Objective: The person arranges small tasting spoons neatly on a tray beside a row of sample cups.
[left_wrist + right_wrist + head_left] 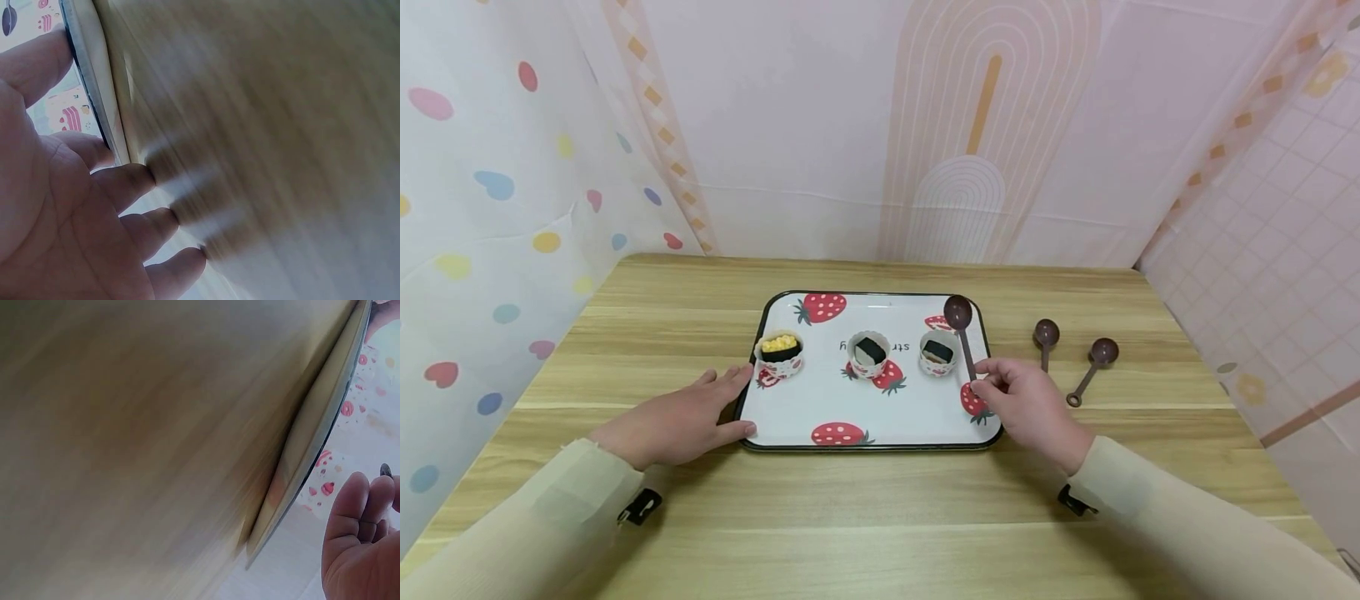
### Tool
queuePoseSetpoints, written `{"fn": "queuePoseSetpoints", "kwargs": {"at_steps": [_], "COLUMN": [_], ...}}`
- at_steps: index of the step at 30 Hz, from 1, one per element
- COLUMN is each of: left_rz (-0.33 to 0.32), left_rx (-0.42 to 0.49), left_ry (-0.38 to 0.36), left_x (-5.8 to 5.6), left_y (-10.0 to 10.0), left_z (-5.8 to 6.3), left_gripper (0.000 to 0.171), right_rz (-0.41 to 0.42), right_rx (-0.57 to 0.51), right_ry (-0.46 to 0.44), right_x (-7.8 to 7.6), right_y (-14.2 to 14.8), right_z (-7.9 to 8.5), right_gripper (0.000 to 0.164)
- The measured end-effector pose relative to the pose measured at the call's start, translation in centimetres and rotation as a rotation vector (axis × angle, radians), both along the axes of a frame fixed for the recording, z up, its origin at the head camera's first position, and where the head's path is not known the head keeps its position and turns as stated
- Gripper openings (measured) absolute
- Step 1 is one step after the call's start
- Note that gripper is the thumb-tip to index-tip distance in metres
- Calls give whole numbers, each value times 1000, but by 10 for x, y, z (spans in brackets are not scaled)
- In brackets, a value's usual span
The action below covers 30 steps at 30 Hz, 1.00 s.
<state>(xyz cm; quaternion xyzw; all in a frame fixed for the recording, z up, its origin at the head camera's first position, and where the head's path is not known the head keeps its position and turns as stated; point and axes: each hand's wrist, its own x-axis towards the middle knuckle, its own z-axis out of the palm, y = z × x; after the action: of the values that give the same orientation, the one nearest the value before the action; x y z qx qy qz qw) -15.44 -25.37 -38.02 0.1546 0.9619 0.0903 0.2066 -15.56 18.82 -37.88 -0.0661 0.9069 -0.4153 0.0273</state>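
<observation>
My right hand [1033, 412] pinches the handle of a dark brown measuring spoon [958, 312] over the right side of a white strawberry-print tray [895, 417]. Bowl end pointing away, the spoon lies beside the right paper cup [937, 367]. Only a small dark tip of it shows at the fingers in the right wrist view. My left hand [688, 417] rests at the tray's left edge, its fingers extended and thumb at the rim. On the tray stand a left cup [780, 365] with yellow-topped toy sushi [781, 343] and a middle cup [868, 373] with a black-banded piece; the right cup holds a similar piece.
Two more brown measuring spoons, one nearer [1046, 333] and one farther right [1103, 352], lie on the wooden table [880, 517] right of the tray. Patterned curtains [790, 125] hang behind the table and at both sides.
</observation>
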Motion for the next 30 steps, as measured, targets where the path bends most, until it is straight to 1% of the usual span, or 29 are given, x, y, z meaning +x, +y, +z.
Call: {"fn": "queuePoseSetpoints", "kwargs": {"at_steps": [3,8,14,19,30], "left_rz": [0,-2,0,0,-3], "left_rx": [-5,-7,1,-4,-1], "left_ry": [-2,-2,-6,-8,-4], "left_x": [0,0,-1,0,-1], "left_y": [0,0,-1,0,0], "left_z": [1,1,0,1,0], "left_gripper": [100,100,99,100,101], "right_rz": [-2,5,16,24,50], "right_rx": [-6,-53,-127,-166,-197], "right_ry": [5,10,-39,-63,-67], "right_x": [1,1,0,0,3], "right_y": [-4,-13,-24,-35,-54], "right_z": [0,-2,-6,-7,-8], "right_gripper": [25,23,24,25,22]}}
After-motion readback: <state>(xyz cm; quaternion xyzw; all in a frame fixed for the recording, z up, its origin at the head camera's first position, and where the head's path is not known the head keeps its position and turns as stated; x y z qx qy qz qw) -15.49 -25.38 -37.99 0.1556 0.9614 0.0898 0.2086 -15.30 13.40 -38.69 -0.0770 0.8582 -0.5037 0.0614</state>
